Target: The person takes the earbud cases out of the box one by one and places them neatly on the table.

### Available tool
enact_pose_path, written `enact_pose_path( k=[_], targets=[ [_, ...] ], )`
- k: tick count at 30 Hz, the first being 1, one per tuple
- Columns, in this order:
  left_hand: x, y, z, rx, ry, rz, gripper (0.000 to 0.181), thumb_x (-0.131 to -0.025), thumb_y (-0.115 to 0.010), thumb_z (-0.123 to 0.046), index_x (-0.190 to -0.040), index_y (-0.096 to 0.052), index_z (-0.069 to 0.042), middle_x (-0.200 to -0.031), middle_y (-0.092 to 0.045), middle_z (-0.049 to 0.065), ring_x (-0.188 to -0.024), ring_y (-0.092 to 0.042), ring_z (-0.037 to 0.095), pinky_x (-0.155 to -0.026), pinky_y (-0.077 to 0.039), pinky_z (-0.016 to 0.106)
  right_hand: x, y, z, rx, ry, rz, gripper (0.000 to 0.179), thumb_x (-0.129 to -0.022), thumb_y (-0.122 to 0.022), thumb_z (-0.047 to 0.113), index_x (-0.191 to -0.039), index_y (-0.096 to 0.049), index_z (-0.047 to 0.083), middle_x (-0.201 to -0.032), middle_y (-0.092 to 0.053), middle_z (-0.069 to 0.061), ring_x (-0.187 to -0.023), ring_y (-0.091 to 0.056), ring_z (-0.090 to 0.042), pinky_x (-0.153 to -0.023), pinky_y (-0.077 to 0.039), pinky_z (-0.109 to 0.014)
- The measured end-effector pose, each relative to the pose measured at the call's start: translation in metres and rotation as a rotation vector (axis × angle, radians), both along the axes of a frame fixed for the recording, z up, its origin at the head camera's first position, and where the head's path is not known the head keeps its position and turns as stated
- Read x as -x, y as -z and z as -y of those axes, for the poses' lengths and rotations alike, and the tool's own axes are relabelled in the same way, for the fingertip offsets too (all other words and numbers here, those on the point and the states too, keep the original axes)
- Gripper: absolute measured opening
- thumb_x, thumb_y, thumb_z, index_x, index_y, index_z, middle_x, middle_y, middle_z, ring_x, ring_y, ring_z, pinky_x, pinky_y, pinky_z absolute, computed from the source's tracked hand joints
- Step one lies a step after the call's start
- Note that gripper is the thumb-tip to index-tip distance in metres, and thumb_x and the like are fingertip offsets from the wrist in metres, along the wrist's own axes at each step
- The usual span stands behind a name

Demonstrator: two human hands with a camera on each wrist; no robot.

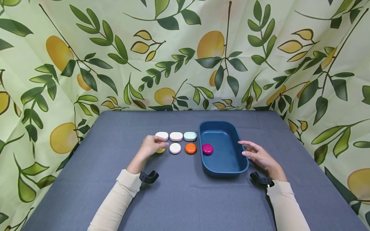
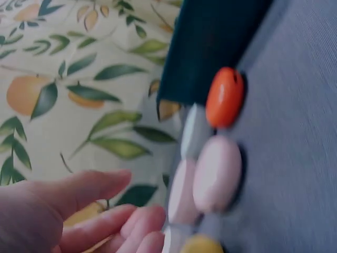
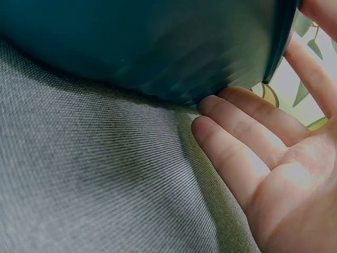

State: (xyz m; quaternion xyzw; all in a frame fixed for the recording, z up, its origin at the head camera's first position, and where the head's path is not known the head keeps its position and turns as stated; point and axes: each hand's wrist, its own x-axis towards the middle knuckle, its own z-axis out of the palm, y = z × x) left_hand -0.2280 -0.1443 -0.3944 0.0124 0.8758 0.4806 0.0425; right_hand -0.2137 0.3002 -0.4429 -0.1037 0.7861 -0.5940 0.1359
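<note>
In the head view my left hand [image 1: 152, 145] is over a yellow round piece [image 1: 160, 150], mostly hidden beneath it. Its thumb and fingers are apart, and nothing shows between them. Beside it lie a white round piece [image 1: 175, 148] and an orange round piece [image 1: 190, 148], smooth like soap bars. Behind these are a white oval piece [image 1: 162, 135], a pale pink one [image 1: 176, 136] and a pale blue one [image 1: 190, 136]. My right hand [image 1: 258, 156] touches the right side of a blue bin [image 1: 224, 170], fingers extended along its rim and outer wall.
A magenta round piece [image 1: 207, 149] lies inside the bin, against its left wall. Grey cloth [image 1: 185, 202] covers the table. A curtain printed with leaves and fruit [image 1: 179, 57] hangs behind and on both sides.
</note>
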Motion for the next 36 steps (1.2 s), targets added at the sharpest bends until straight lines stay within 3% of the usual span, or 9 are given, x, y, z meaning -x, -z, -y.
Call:
enact_pose_path(
  k=[6,10,13,17,22,28,31,36],
  targets=[
    [0.009,-0.006,-0.029,-0.048,0.265,-0.075,0.033,-0.084,-0.072,-0.009,-0.111,-0.066,0.010,-0.100,-0.073,0.024,-0.083,-0.071,0.017,-0.073,-0.057,0.021,0.000,0.000,-0.001,-0.001,-0.010,-0.001,0.045,-0.096,-0.058,0.017,-0.139,-0.047,0.016,-0.126,-0.049,0.020,-0.103,-0.056,0.007,-0.086,-0.051,-0.015],
    [0.018,-0.011,-0.051,-0.043,0.407,-0.117,0.032,-0.085,-0.072,-0.011,-0.112,-0.067,0.006,-0.102,-0.073,0.021,-0.088,-0.071,0.019,-0.079,-0.057,0.021,-0.001,0.000,-0.002,0.001,-0.014,-0.007,0.045,-0.096,-0.058,0.016,-0.139,-0.048,0.016,-0.132,-0.048,0.013,-0.104,-0.056,0.007,-0.086,-0.052,-0.015],
    [0.024,-0.015,-0.069,-0.037,0.498,-0.134,0.031,-0.085,-0.072,-0.012,-0.112,-0.069,0.002,-0.103,-0.073,0.019,-0.090,-0.071,0.021,-0.082,-0.057,0.023,-0.002,0.000,-0.002,0.007,-0.011,-0.006,0.044,-0.095,-0.059,0.016,-0.138,-0.049,0.018,-0.129,-0.049,0.015,-0.103,-0.057,0.007,-0.085,-0.052,-0.016],
    [0.033,-0.020,-0.097,-0.032,0.627,-0.126,0.031,-0.085,-0.072,-0.011,-0.114,-0.068,0.001,-0.107,-0.073,0.018,-0.097,-0.071,0.023,-0.086,-0.058,0.023,-0.002,0.001,-0.002,0.018,-0.017,-0.005,0.043,-0.095,-0.059,0.016,-0.137,-0.049,0.018,-0.120,-0.051,0.024,-0.103,-0.057,0.007,-0.085,-0.052,-0.015],
    [0.051,-0.027,-0.131,0.075,0.774,-0.084,0.034,-0.084,-0.074,-0.010,-0.115,-0.068,0.001,-0.111,-0.072,0.018,-0.099,-0.072,0.022,-0.086,-0.058,0.020,-0.001,0.002,-0.003,0.028,-0.017,-0.008,0.044,-0.095,-0.059,0.015,-0.138,-0.049,0.017,-0.117,-0.052,0.028,-0.103,-0.057,0.007,-0.084,-0.052,-0.015],
    [0.072,-0.034,-0.162,0.259,0.863,0.074,0.038,-0.079,-0.078,-0.009,-0.115,-0.068,0.002,-0.116,-0.071,0.016,-0.105,-0.070,0.020,-0.089,-0.056,0.020,0.000,0.001,-0.003,0.008,-0.004,-0.014,0.045,-0.094,-0.060,0.015,-0.138,-0.048,0.012,-0.118,-0.050,0.024,-0.102,-0.056,0.007,-0.084,-0.052,-0.014],
    [0.078,-0.035,-0.172,0.397,0.875,0.089,0.035,-0.079,-0.079,-0.011,-0.112,-0.071,-0.001,-0.112,-0.073,0.012,-0.106,-0.068,0.019,-0.091,-0.055,0.022,0.000,0.000,-0.003,0.001,-0.004,-0.012,0.046,-0.094,-0.061,0.016,-0.138,-0.048,0.012,-0.119,-0.049,0.024,-0.102,-0.056,0.007,-0.085,-0.052,-0.014],
    [0.084,-0.033,-0.178,0.603,0.834,0.107,0.033,-0.076,-0.082,-0.018,-0.107,-0.074,-0.008,-0.111,-0.073,0.006,-0.111,-0.062,0.016,-0.099,-0.052,0.029,0.001,-0.001,-0.002,0.005,-0.006,-0.015,0.044,-0.094,-0.062,0.016,-0.136,-0.051,0.014,-0.119,-0.051,0.023,-0.101,-0.057,0.007,-0.084,-0.052,-0.014]
  ],
)
